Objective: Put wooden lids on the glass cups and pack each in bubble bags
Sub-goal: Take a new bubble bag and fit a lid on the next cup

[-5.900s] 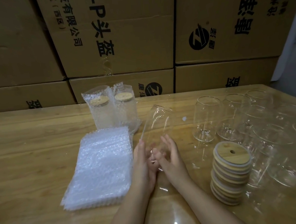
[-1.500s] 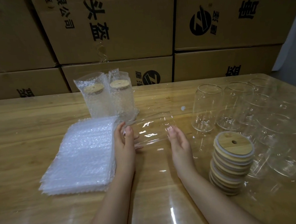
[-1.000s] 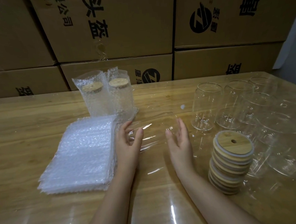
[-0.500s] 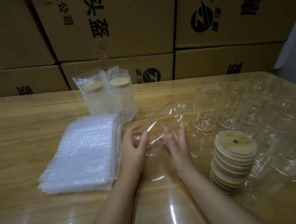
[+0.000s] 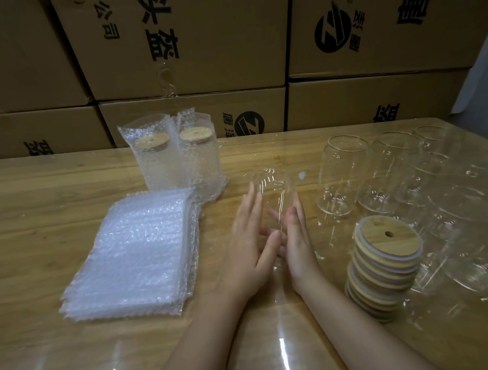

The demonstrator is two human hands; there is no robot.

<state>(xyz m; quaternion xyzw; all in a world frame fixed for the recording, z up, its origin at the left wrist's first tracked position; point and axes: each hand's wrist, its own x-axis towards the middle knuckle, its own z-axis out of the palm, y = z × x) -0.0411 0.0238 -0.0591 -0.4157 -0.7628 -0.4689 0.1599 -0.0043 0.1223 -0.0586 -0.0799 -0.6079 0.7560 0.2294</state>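
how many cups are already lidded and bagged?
2. The left bagged cup and the right bagged cup stand side by side on the far part of the table, just behind the stack of bubble bags. None seems hidden.

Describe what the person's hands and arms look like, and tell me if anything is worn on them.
The left hand and right hand are bare: no gloves, rings, watch or bracelet. The left forearm and right forearm are uncovered down to the picture's lower edge, with no sleeve in view.
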